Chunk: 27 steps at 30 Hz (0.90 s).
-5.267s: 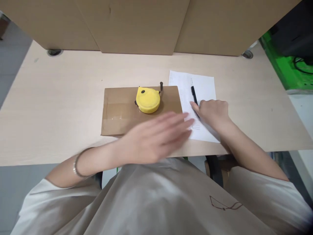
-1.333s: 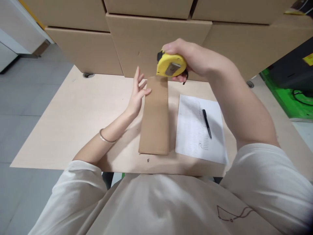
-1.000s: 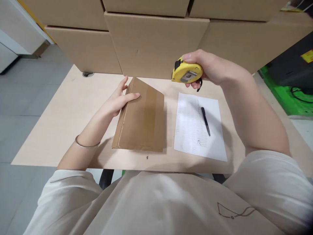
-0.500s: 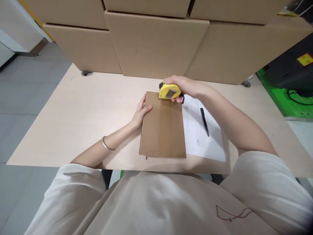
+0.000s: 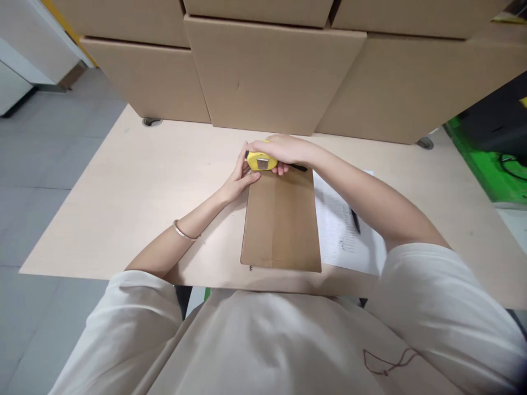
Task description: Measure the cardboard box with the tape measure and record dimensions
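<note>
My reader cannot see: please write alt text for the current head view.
A person's right-hand grip holds a yellow tape measure at the far edge of a cardboard box, the left-hand grip by its far left corner. To the right: pen on paper.

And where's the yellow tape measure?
In the head view, the yellow tape measure is in the right hand, at the far-left corner of the small cardboard box, close by the left hand.

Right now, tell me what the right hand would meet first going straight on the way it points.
Beyond the yellow tape measure it grips, the right hand would likely meet the left hand first; depth leaves any contact unclear.
</note>
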Each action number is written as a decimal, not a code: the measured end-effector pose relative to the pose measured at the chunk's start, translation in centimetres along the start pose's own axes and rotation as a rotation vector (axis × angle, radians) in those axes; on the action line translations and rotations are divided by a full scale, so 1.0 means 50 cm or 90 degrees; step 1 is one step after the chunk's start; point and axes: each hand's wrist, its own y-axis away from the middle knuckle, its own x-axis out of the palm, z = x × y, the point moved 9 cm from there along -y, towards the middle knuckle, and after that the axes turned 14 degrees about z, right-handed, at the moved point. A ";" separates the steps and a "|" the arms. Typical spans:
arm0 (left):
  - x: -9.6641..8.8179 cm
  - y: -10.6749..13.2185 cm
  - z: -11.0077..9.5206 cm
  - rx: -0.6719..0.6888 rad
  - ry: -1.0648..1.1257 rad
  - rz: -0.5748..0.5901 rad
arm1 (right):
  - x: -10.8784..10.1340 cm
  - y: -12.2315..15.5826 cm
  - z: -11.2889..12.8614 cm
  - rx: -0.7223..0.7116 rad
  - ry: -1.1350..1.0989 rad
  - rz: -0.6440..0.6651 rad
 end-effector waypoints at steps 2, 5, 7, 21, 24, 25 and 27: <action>0.001 0.001 0.004 -0.016 0.036 -0.007 | -0.014 0.023 -0.029 0.004 -0.032 0.018; -0.004 0.008 0.002 -0.048 -0.005 -0.025 | -0.048 0.074 -0.097 -0.002 -0.039 0.040; -0.007 0.012 -0.002 -0.066 -0.038 -0.030 | -0.076 0.110 -0.154 -0.004 -0.011 0.035; -0.008 0.022 -0.012 -0.083 -0.037 -0.022 | -0.111 0.170 -0.286 0.002 -0.119 -0.018; -0.007 0.022 -0.012 -0.081 -0.031 -0.017 | -0.108 0.167 -0.287 -0.011 -0.134 -0.025; -0.007 0.021 -0.012 -0.081 -0.033 -0.017 | -0.107 0.167 -0.288 -0.010 -0.131 -0.027; -0.007 0.021 -0.012 -0.083 -0.038 -0.018 | -0.108 0.169 -0.287 -0.002 -0.122 -0.031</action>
